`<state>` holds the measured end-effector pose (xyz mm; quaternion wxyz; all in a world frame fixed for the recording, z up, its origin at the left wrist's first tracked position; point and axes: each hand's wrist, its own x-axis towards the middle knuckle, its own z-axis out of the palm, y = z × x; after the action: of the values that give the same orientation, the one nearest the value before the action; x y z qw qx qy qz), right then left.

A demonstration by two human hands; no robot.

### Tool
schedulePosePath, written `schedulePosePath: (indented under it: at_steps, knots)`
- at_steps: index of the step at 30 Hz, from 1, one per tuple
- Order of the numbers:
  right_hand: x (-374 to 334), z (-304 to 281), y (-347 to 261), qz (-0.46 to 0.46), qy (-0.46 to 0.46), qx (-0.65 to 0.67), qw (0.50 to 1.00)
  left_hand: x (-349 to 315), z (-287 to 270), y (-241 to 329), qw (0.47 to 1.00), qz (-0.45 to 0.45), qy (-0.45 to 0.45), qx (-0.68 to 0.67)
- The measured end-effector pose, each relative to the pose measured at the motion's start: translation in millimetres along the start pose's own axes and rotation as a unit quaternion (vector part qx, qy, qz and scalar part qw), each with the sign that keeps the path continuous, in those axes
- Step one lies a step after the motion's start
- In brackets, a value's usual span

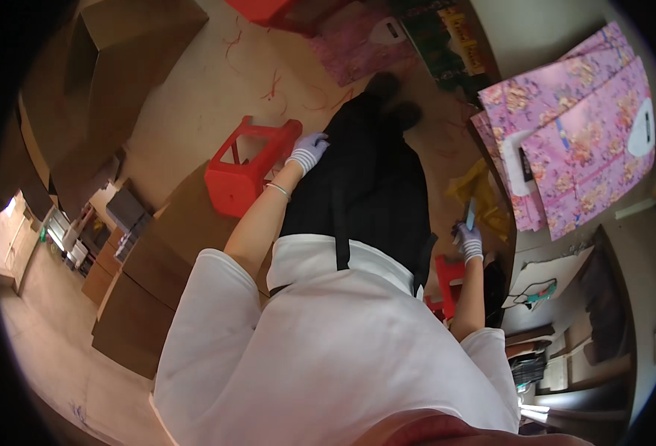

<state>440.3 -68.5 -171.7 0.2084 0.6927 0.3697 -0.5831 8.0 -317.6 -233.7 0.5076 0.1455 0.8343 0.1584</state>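
My left hand (309,152), in a pale knit glove with a striped cuff, lies against the thigh of my black trousers (358,178). Its fingers look loosely extended, and I see nothing held in it. Just left of that hand is a red plastic stool (242,175). At my right side, my right hand (468,241), gloved the same way, is closed on a slim light-blue object (471,212) that points up from the fist; its exact kind is unclear. Close by that hand is crumpled yellow plastic (484,195).
Pink floral bags (577,134) with white handle patches are stacked at the right; another pink floral bag (365,44) lies on the floor ahead. Cardboard boxes (146,297) stand at the left. A second red stool (451,282) is behind my right hand. Red strings (274,88) litter the floor.
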Motion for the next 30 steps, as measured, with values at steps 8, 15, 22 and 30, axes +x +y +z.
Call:
schedulePosePath:
  at_steps: [8,15,22,30]
  knots:
    - [-1,100,-70,-0.185,0.099,-0.253,0.944,104,7,-59,0.989,-0.090,0.048,-0.103]
    - [40,226,-121,-0.336,0.159,-0.293,0.881,336,36,-197,0.963,-0.193,0.091,-0.166]
    - [72,252,-112,-0.365,0.266,-0.384,0.805,470,93,-242,0.916,-0.257,0.134,-0.278]
    - [81,252,-117,-0.345,0.266,-0.332,0.837,466,83,-223,0.812,-0.117,0.164,-0.548]
